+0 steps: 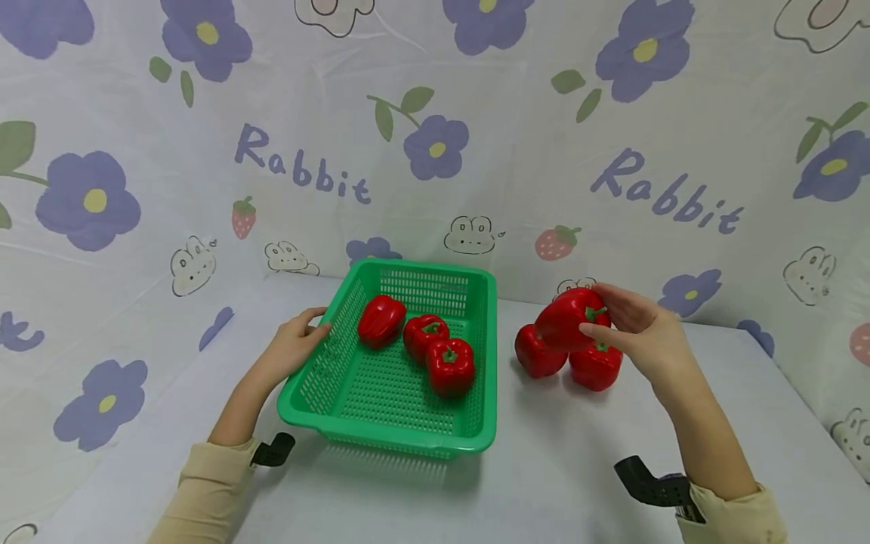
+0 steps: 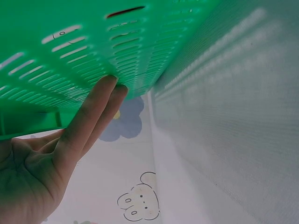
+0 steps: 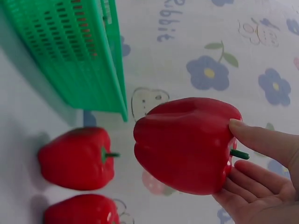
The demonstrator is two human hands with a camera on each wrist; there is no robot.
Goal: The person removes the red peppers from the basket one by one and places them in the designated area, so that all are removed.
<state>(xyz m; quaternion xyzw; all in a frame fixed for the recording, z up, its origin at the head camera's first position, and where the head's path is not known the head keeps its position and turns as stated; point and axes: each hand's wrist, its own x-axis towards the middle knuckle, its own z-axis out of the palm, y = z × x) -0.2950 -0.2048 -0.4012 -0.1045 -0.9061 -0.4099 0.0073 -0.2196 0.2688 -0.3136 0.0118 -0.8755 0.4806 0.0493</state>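
Observation:
My left hand (image 1: pixel 297 345) is at the left side of a green plastic basket (image 1: pixel 387 438), holding its rim; in the left wrist view two fingers (image 2: pixel 91 116) lie extended against the slotted outer wall. Inside the basket are three red bell peppers, one on its side (image 1: pixel 381 321) and two close together (image 1: pixel 451 370). My right hand (image 1: pixel 646 332) grips another red bell pepper (image 3: pixel 187 144) by its stem end, thumb on one side and fingers on the other. It is raised over two more bell peppers, one left (image 1: pixel 537 355) and one right (image 1: pixel 596 369), on the table.
A white table (image 1: pixel 544 468) lies under everything. Behind it hangs a pale cloth (image 1: pixel 516 136) printed with purple flowers, rabbits and lettering. Black wrist-worn mounts (image 1: pixel 655 483) sit at both cuffs. The basket's right wall stands between its contents and the loose peppers.

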